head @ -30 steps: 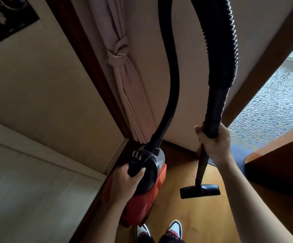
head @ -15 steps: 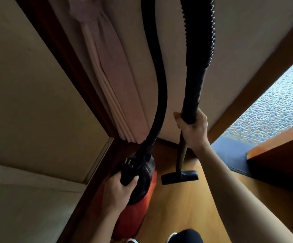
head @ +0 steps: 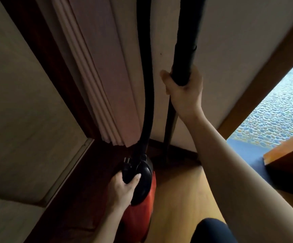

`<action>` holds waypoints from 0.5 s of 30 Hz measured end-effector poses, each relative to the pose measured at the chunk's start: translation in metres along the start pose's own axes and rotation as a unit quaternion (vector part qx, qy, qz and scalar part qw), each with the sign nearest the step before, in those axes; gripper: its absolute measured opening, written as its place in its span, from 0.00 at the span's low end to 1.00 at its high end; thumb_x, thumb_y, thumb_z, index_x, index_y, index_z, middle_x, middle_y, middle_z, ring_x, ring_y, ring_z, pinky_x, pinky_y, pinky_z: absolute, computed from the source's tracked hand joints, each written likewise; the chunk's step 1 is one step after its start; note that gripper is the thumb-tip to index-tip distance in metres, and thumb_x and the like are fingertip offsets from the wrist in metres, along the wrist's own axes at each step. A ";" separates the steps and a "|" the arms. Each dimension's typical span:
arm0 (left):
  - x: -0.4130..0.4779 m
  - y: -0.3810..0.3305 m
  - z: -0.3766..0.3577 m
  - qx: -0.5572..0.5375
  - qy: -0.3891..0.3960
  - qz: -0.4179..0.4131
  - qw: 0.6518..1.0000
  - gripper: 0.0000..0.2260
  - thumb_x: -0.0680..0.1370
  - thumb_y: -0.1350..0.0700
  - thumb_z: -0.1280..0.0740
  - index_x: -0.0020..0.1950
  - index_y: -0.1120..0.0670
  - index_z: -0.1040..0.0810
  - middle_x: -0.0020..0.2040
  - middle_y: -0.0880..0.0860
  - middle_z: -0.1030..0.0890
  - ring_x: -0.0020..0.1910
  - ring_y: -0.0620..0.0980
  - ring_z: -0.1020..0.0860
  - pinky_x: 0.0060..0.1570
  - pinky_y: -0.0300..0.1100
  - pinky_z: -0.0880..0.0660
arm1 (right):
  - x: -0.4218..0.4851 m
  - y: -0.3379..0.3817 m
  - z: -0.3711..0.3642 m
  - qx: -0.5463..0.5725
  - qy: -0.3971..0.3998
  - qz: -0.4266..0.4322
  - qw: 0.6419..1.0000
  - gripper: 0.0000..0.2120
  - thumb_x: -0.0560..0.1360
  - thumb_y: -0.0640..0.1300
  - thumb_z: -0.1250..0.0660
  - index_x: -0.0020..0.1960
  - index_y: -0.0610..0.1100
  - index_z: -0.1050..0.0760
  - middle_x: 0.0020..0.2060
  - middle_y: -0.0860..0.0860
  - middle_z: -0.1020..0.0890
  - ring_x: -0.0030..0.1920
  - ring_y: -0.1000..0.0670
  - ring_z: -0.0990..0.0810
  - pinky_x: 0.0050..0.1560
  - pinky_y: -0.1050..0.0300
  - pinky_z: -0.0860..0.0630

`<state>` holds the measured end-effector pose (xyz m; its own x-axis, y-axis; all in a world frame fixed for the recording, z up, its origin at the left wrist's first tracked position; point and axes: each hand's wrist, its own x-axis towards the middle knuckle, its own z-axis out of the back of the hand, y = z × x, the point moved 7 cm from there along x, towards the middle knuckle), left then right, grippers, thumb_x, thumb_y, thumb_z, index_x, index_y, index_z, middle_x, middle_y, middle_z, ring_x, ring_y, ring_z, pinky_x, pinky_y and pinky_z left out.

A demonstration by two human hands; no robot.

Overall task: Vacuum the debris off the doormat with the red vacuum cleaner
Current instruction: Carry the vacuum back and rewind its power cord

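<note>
The red vacuum cleaner [head: 143, 204], with a black top, hangs low in the middle above the wooden floor. My left hand [head: 123, 188] grips its black handle. A black hose [head: 146, 85] rises from the body out of the top of the view. My right hand [head: 184, 90] grips the black wand [head: 186, 55] near its upper end, held upright by the wall. The wand's thin lower part [head: 168, 134] runs down to the skirting; its floor nozzle is hidden. The dark blue doormat [head: 247, 151] lies at the right by the doorway, behind my right forearm.
A pale folded curtain [head: 105, 76] hangs against the wall just left of the hose. A dark wooden door frame [head: 42, 55] stands further left. An orange wooden edge [head: 288, 151] juts in at the right over the mat. Pebbled paving [head: 279, 116] lies beyond the doorway.
The view has tilted and moved closer to the wall. My right hand has carried the wand up and nearer the wall, and the nozzle has gone out of sight. The left hand keeps its hold.
</note>
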<state>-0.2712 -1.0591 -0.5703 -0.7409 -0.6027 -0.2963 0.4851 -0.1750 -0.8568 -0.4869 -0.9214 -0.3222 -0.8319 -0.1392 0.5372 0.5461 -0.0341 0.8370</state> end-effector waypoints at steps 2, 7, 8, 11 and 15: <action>0.009 0.024 -0.016 -0.020 0.013 -0.002 1.000 0.08 0.74 0.47 0.26 0.46 0.50 0.20 0.30 0.45 0.24 0.27 0.46 0.27 0.32 0.43 0.27 | -0.010 -0.012 0.000 0.009 -0.019 -0.005 1.000 0.11 0.76 0.43 0.27 0.41 0.45 0.29 0.36 0.35 0.24 0.35 0.36 0.23 0.34 0.46 0.23; 0.023 0.068 -0.046 -0.035 0.036 0.012 0.999 0.09 0.75 0.51 0.26 0.45 0.54 0.23 0.29 0.48 0.26 0.20 0.44 0.31 0.21 0.36 0.35 | -0.008 -0.020 0.001 0.050 -0.065 0.008 0.997 0.13 0.74 0.43 0.26 0.44 0.56 0.29 0.36 0.56 0.21 0.37 0.52 0.21 0.38 0.55 0.22; 0.024 0.075 -0.050 -0.032 0.038 0.018 0.999 0.10 0.75 0.51 0.26 0.45 0.54 0.23 0.30 0.49 0.26 0.22 0.45 0.30 0.21 0.35 0.35 | -0.007 -0.020 0.001 0.053 -0.070 0.007 0.996 0.12 0.74 0.43 0.26 0.45 0.55 0.28 0.37 0.56 0.21 0.38 0.52 0.20 0.39 0.55 0.21; 0.023 0.088 -0.062 -0.028 0.054 0.023 0.998 0.11 0.74 0.49 0.25 0.46 0.53 0.23 0.32 0.48 0.26 0.28 0.49 0.26 0.22 0.35 0.34 | -0.004 -0.025 0.001 0.056 -0.064 0.011 0.996 0.12 0.73 0.41 0.25 0.48 0.51 0.27 0.40 0.54 0.20 0.40 0.52 0.20 0.41 0.53 0.20; 0.028 0.097 -0.077 -0.034 0.076 0.030 0.996 0.12 0.74 0.48 0.26 0.48 0.54 0.23 0.33 0.48 0.26 0.22 0.56 0.28 0.21 0.35 0.34 | -0.016 -0.050 -0.004 0.039 -0.017 -0.004 0.999 0.13 0.73 0.36 0.26 0.47 0.51 0.26 0.40 0.53 0.19 0.39 0.54 0.20 0.41 0.58 0.21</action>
<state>-0.2807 -1.0326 -0.6941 -0.7754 -0.4849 -0.4045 0.5022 -0.0854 -0.8605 -0.5005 -0.9211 -0.3732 -0.8396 -0.1050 0.5329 0.5316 0.0424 0.8459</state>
